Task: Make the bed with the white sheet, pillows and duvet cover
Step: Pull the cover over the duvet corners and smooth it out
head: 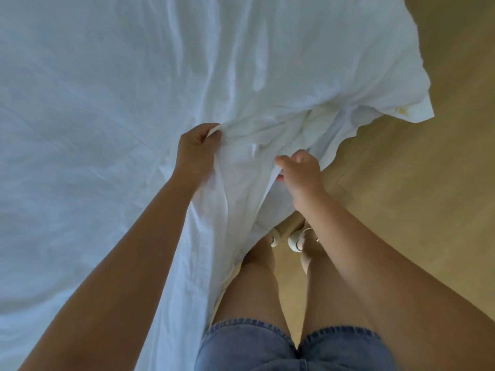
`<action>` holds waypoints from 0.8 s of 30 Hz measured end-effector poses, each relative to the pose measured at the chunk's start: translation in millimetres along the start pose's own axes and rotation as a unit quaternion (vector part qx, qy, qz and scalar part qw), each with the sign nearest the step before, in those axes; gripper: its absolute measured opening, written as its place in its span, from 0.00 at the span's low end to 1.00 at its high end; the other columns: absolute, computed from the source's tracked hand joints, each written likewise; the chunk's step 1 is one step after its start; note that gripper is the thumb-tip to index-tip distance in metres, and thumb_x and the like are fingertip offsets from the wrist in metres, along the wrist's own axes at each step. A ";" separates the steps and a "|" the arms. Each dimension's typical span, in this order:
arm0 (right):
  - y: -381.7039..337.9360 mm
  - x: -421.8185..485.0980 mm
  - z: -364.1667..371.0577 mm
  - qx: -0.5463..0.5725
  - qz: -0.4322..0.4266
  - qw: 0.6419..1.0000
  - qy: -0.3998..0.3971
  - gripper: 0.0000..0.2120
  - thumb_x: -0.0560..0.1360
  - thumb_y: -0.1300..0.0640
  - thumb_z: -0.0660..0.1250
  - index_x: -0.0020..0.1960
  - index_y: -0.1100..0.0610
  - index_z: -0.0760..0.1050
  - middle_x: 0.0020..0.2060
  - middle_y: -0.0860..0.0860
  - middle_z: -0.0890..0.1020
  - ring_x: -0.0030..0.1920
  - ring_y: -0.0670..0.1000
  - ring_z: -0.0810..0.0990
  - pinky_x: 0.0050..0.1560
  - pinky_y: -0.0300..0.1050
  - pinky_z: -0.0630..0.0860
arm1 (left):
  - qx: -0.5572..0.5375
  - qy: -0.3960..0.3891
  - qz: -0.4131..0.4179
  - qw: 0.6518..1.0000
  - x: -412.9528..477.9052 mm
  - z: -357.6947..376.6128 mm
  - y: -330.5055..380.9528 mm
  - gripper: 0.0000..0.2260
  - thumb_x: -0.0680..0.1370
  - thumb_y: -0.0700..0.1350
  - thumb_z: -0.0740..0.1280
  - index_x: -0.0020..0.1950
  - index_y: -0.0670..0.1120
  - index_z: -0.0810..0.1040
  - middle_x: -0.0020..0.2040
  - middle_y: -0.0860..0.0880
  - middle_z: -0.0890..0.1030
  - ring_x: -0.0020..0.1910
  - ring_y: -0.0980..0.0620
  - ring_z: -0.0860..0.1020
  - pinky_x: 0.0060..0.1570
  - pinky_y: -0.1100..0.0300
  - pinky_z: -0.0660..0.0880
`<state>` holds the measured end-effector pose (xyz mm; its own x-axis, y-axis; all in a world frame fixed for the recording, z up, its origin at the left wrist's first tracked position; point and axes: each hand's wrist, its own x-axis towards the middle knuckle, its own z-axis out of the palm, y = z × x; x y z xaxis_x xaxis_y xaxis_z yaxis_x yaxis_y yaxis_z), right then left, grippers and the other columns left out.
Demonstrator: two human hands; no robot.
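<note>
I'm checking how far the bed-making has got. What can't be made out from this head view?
- Mattress and bed frame: covered by the white sheet.
- Pillows and duvet cover: none in view.
- Far edges of the sheet: cut off by the top and left borders.
- Right hand fingertips: tucked behind the fabric it grips.
- Left hand palm: turned away, fingers curled round a fold.

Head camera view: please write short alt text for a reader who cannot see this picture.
Seen from above, a person's left hand and right hand grip a bunched edge of a wrinkled white cotton sheet spread over a bed. The person stands on a tan floor in blue denim shorts and white sandals.
</note>
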<state>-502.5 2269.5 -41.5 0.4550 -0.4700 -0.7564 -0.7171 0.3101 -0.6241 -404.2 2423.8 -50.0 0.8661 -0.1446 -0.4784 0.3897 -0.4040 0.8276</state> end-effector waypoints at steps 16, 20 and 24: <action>50.5 12.6 -72.3 0.031 0.127 0.991 -0.027 0.15 0.76 0.69 0.58 0.46 0.52 0.77 0.47 0.53 0.81 0.46 0.52 0.80 0.45 0.44 0.78 | -0.057 0.100 -0.210 0.971 27.7 8.8 28.8 0.09 0.75 0.43 0.63 0.35 0.46 0.77 0.35 0.48 0.76 0.38 0.48 0.75 0.37 0.60 0.72; 39.6 17.0 -60.2 0.089 0.111 0.985 -0.098 0.13 0.77 0.69 0.58 0.53 0.54 0.76 0.41 0.49 0.83 0.42 0.47 0.82 0.55 0.49 0.77 | 0.038 0.068 -0.075 0.994 18.0 20.6 23.6 0.09 0.77 0.42 0.57 0.42 0.45 0.75 0.38 0.48 0.73 0.41 0.50 0.71 0.35 0.62 0.67; 11.3 11.8 -35.7 0.147 0.072 0.975 -0.152 0.16 0.75 0.74 0.55 0.51 0.58 0.75 0.25 0.45 0.79 0.28 0.43 0.79 0.48 0.46 0.79 | 0.343 -0.098 0.189 0.915 -37.9 33.1 1.8 0.38 0.68 0.63 0.68 0.72 0.49 0.61 0.65 0.49 0.71 0.63 0.49 0.71 0.55 0.60 0.67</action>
<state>-524.1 2237.9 -50.5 0.5279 -0.1518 -0.8356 -0.6235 0.5988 -0.5026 -446.7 2398.6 -40.1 0.7992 -0.5235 -0.2953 -0.2728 -0.7537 0.5979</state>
